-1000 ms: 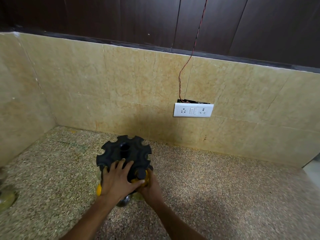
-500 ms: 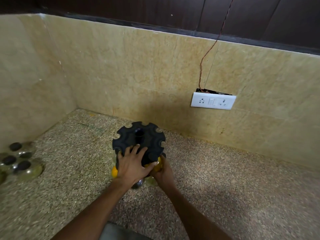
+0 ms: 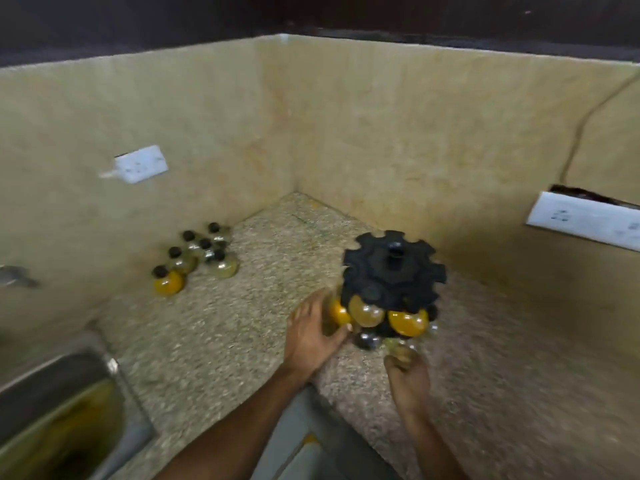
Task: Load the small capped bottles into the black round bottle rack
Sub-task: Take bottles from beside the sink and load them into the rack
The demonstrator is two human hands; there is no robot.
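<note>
A black round rack with a notched top is standing on the counter, round amber bottles hanging under its rim. Loose black-capped bottles are clustering well apart by the left wall.

motion blur softens the whole countertop view.
right hand smeared, its grip unreadable; steel sink cut off at left edge; wall socket cropped at right edge.
</note>
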